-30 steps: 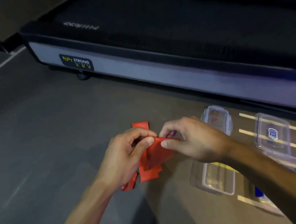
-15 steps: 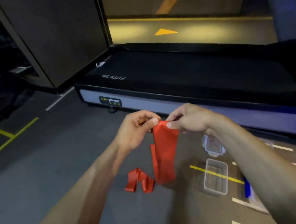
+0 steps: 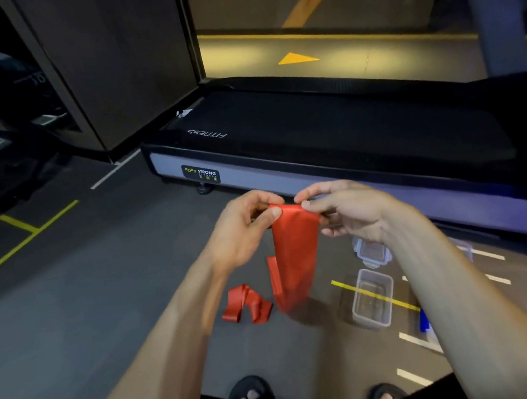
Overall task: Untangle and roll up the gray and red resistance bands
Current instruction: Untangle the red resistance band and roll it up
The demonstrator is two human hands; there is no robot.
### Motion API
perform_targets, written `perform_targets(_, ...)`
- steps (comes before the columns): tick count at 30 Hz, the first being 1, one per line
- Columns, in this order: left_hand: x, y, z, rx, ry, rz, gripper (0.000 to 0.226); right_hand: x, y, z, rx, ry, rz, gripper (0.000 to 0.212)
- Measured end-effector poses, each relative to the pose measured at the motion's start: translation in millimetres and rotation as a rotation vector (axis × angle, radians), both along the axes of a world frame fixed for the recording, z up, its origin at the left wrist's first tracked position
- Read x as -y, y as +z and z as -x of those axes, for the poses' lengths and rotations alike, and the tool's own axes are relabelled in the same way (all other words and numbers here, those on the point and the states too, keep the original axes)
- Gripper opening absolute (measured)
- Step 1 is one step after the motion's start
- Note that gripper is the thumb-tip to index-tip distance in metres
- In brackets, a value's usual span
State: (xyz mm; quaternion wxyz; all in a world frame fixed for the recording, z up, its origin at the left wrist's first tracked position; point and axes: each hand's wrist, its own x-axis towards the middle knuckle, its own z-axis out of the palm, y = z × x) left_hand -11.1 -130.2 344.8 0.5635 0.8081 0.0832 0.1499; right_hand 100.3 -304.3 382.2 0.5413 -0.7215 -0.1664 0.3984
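One long flat red rubber resistance band [image 3: 293, 256], just in front of the black treadmill with the grey side panel [image 3: 332, 140]. Two bare hands: left hand [image 3: 242, 228], right hand [image 3: 347, 212], both near the treadmill's front edge. One open clear plastic rectangular box [image 3: 373, 299] on the floor in front of the treadmill; one clear clip-lock lid [image 3: 369, 253] between it and the treadmill. Two feet in black sandals, left [image 3: 250, 396] and right [image 3: 385, 397], well apart from the treadmill. One treadmill. More clear items at right: count unclear.
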Motion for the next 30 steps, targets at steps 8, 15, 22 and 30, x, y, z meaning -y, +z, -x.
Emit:
perform_targets(8,10,0,-13,-0.03,0.011,-0.2,0.019,11,-6,-4,-0.078,-0.171,-0.059,0.018)
perform_targets(15,15,6,-25,-0.019,0.082,-0.584,0.023,16,-16,-8,-0.048,-0.233,-0.117,0.018)
perform_targets(22,16,3,-26,-0.037,0.094,-0.606,0.022,15,-22,-7,0.257,-0.261,-0.058,0.014)
perform_targets(30,14,4,-20,-0.074,0.069,-0.475,0.018,16,-27,-7,0.645,-0.101,0.019,0.013)
